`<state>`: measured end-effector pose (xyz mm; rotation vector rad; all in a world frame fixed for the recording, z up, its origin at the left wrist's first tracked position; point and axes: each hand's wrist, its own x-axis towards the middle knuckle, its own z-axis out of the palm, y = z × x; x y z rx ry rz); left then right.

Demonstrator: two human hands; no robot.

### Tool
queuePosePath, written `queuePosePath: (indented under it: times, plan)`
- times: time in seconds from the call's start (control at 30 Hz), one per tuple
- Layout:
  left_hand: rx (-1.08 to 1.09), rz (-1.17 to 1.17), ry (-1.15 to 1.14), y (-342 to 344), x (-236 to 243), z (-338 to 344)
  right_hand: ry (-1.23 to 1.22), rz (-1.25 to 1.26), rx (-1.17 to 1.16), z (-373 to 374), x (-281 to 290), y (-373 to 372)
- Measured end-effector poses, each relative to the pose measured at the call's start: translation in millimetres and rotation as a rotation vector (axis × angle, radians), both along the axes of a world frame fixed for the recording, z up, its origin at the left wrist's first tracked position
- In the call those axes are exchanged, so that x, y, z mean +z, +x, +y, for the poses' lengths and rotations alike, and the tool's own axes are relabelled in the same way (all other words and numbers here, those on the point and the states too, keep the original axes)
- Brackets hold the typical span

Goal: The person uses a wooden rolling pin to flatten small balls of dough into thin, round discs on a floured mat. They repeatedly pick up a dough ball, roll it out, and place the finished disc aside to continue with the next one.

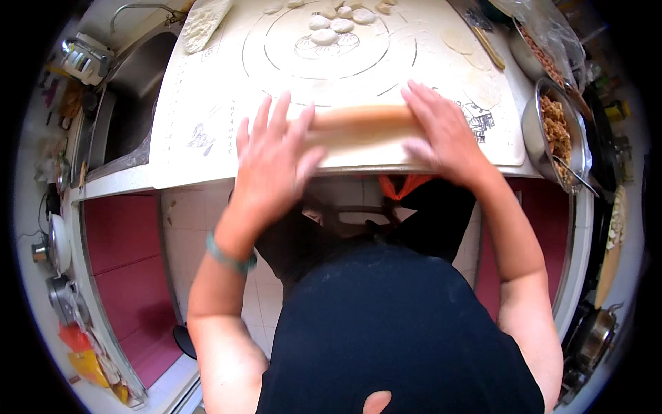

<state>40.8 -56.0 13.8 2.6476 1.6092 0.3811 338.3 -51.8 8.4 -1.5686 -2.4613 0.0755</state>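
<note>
A wooden rolling pin (362,116), blurred by motion, lies across the near part of a white printed pastry mat (217,90). My left hand (276,155) is over its left end, fingers spread and stretched out. At the right end, my right hand (445,131) rests with its fingers extended and its thumb apart. Neither hand wraps round the pin. Whether dough lies beneath it I cannot make out. Farther back on the mat are several small floured dough pieces (324,36). Thin flattened rounds of dough (456,40) lie at the far right.
Right of the mat, a metal bowl of filling (555,131) holds a spoon. Behind it stands another bowl of minced filling (541,52) with a plastic bag over it. A wooden-handled tool (488,48) lies at the mat's right. White flour or dough (201,27) is far left, beside a sink (141,69).
</note>
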Motion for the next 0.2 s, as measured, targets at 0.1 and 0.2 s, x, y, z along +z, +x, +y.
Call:
queuePosePath:
  times: [0.1, 0.2]
  plan:
    - [-0.015, 0.022, -0.081, -8, -5, -49, 0.007, -0.141, 0.062, -36, 11, -2]
    - [0.07, -0.027, -0.115, -7, -16, -19, 0.043, -0.201, 0.054, 0, 8, -3]
